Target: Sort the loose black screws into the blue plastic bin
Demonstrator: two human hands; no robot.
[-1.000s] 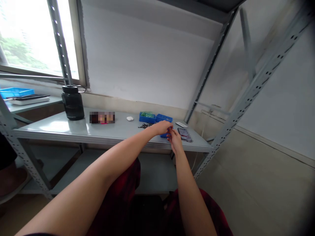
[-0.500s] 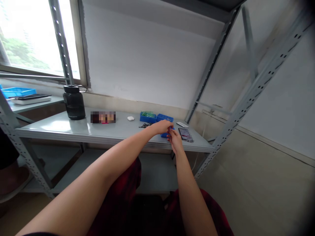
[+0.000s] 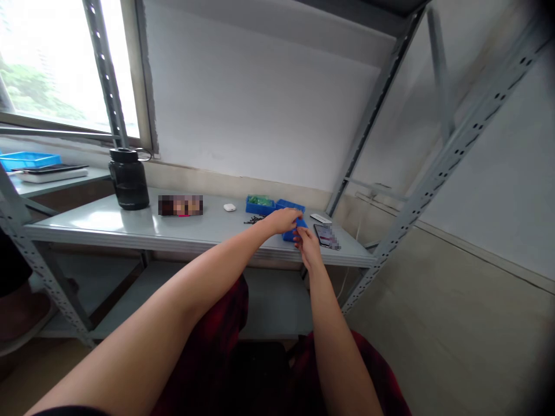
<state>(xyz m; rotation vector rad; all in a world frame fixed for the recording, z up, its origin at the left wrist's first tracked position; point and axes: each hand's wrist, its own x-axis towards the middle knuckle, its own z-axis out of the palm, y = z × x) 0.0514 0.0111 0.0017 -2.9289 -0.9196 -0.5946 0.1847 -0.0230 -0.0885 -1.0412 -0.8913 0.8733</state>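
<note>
My left hand (image 3: pixel 282 219) reaches over the front blue bin (image 3: pixel 288 236), its fingers bent downward and pressed together. Just below and to its right, my right hand (image 3: pixel 309 246) is closed in a pinch at the bin's right side. Whatever lies between the fingertips of either hand is too small to make out. A small gap separates the two hands. Left of my left hand lies a scatter of small dark pieces (image 3: pixel 254 219), partly covered by my wrist. Behind the hands stand a blue bin (image 3: pixel 261 209) with green packets and another blue bin (image 3: pixel 291 204).
A phone (image 3: pixel 326 237) and a white flat item (image 3: pixel 321 219) lie at the right. Further left are a white earbud case (image 3: pixel 229 207), a blurred-out item (image 3: pixel 180 205) and a black bottle (image 3: pixel 129 180). Metal shelf posts (image 3: pixel 368 115) frame the bench.
My hands have come slightly apart, the left one shifting a little up and left. My right hand stays almost where it was. The view has tilted slightly.
</note>
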